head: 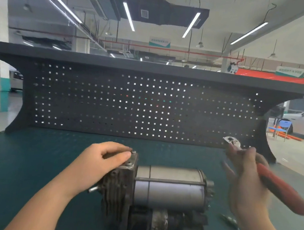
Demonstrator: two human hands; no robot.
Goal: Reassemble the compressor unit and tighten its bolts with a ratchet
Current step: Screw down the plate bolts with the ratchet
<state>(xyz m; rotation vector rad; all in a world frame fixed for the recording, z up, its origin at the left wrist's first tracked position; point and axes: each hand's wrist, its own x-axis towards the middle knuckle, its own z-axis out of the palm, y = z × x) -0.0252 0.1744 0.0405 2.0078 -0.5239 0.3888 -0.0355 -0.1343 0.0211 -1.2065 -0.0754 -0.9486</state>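
A: Surroundings? 
B: Black pegboard [144, 105] walls off the bench's far edge; small metal piece [229, 220] on green mat [31, 159], right of compressor [158, 195]. 
A: Hands? 
B: Left hand [104, 158] rests on the compressor's bolted head, fingers curled over it. Right hand [248, 181], blurred, grips red-handled ratchet [271, 178] above the mat. 
A: Room? 
B: Bare mat left and behind; compressor sits near front edge.
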